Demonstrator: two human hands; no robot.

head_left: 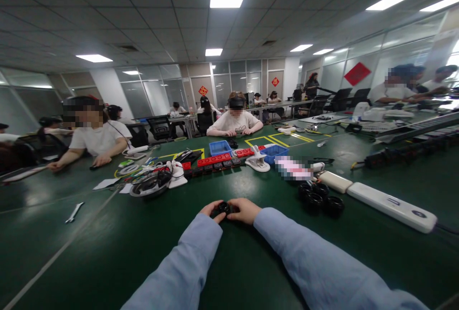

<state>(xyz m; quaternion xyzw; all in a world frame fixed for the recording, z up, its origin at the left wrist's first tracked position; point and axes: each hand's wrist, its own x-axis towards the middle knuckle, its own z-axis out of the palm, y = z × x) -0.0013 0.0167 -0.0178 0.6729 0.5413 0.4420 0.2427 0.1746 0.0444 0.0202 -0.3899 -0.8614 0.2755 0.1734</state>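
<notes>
Both of my hands meet on the dark green table, in light blue sleeves. My left hand and my right hand are closed from either side on a small black round part that rests on or just above the table top. To the right lie several similar black round parts in a cluster. Most of my fingers are hidden behind the part.
A row of red and black blocks, blue bins, white clamps, a cable coil and a wrench lie farther out. A white power strip lies right. People sit around the far side.
</notes>
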